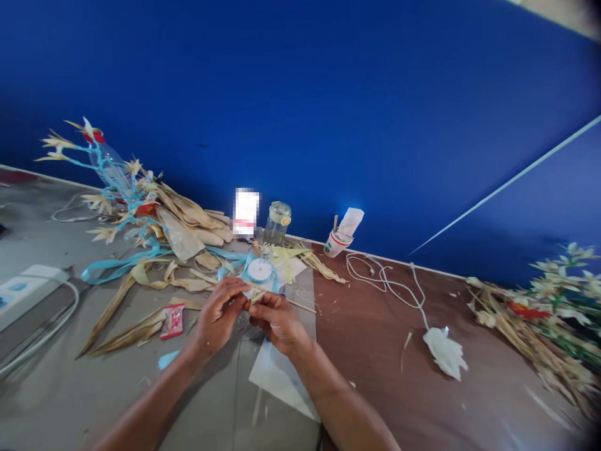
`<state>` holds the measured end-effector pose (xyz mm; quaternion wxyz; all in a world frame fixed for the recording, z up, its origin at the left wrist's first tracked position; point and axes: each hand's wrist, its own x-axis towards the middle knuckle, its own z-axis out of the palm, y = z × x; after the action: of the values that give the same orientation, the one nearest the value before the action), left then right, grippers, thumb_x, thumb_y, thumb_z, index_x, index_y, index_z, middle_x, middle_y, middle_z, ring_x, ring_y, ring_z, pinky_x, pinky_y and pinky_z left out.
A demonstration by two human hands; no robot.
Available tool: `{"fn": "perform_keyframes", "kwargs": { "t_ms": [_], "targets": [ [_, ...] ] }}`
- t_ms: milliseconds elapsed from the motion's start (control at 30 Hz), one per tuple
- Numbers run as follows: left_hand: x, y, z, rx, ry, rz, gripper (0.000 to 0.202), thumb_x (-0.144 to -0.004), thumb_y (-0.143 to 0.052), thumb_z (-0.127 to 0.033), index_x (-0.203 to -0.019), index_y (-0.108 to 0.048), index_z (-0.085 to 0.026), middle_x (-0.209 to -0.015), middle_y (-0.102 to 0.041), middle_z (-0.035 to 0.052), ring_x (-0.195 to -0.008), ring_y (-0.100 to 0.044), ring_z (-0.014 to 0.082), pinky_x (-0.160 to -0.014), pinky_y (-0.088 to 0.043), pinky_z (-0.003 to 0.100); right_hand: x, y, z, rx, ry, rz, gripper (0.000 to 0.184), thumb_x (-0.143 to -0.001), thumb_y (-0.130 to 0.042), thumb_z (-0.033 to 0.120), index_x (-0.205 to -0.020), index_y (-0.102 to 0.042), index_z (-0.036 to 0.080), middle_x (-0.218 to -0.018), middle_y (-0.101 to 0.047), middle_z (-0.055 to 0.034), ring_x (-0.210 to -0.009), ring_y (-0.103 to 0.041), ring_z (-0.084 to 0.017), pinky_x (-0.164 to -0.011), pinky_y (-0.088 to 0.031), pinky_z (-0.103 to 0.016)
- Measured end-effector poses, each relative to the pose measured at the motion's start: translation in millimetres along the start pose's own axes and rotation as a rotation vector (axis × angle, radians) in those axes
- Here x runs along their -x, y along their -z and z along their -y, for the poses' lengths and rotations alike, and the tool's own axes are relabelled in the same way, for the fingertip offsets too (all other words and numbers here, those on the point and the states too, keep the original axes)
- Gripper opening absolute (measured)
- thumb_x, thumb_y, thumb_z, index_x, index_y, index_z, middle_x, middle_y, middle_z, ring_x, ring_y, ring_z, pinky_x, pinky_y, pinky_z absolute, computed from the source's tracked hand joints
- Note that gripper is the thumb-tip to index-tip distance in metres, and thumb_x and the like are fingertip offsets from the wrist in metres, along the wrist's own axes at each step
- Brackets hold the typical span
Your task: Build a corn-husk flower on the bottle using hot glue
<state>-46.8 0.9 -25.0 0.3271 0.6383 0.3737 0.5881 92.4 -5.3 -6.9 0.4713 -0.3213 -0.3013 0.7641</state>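
My left hand (220, 318) and my right hand (278, 321) meet over the grey table, fingertips pinched together. Between them is a small pale piece of dried husk (255, 294), partly hidden by the fingers. Just beyond my fingers lies a spool of light blue ribbon (259, 270). White paper (282, 376) lies beneath my right forearm. To the left of my left hand are a red-and-white packet (172, 321) and long strips of dried husk (136, 332). A loop of blue ribbon (110, 270) curls farther left.
Along the blue wall (300, 113) stand a clear bottle with blue-wrapped husk flowers (110, 166), a bright phone screen (246, 212), a glass jar (278, 222) and a paper cup (337, 243). A white cable (394, 289) crosses the brown table. A power strip (32, 294) sits left.
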Motion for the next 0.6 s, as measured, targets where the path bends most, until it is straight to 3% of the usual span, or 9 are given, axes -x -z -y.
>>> {"fn": "perform_keyframes", "kwargs": {
  "t_ms": [400,500,600],
  "targets": [
    [5.6,0.9,-7.8,-0.163,-0.143,-0.069,0.013,-0.080,-0.057,-0.012,-0.081,-0.067,-0.020,-0.085,-0.057,0.0042,-0.079,-0.056,0.0143,-0.068,-0.047,0.025,3.4,0.1,4.2,-0.025,-0.043,0.054,0.026,-0.049,-0.085,0.025,-0.061,-0.066,0.014,-0.063,-0.062,0.0025,-0.051,-0.047,-0.005,-0.052,-0.035,-0.018],
    [8.0,0.5,-8.3,-0.077,-0.077,-0.069,0.012,-0.079,-0.059,-0.014,-0.083,-0.068,-0.021,-0.087,-0.058,0.0050,-0.081,-0.056,0.0156,-0.068,-0.047,0.026,3.1,1.3,4.3,-0.031,-0.052,0.068,0.027,-0.049,-0.086,0.026,-0.062,-0.066,0.014,-0.061,-0.061,0.0028,-0.051,-0.048,-0.005,-0.051,-0.034,-0.018],
    [7.1,0.0,-5.7,0.228,0.145,-0.106,0.013,-0.081,-0.059,-0.022,-0.091,-0.067,-0.023,-0.088,-0.057,0.0036,-0.069,-0.054,0.0123,-0.059,-0.045,0.024,4.1,2.5,3.9,-0.016,-0.086,0.096,0.027,-0.050,-0.085,0.026,-0.065,-0.067,0.012,-0.060,-0.060,0.0024,-0.050,-0.047,-0.005,-0.051,-0.032,-0.019]
  ]
}}
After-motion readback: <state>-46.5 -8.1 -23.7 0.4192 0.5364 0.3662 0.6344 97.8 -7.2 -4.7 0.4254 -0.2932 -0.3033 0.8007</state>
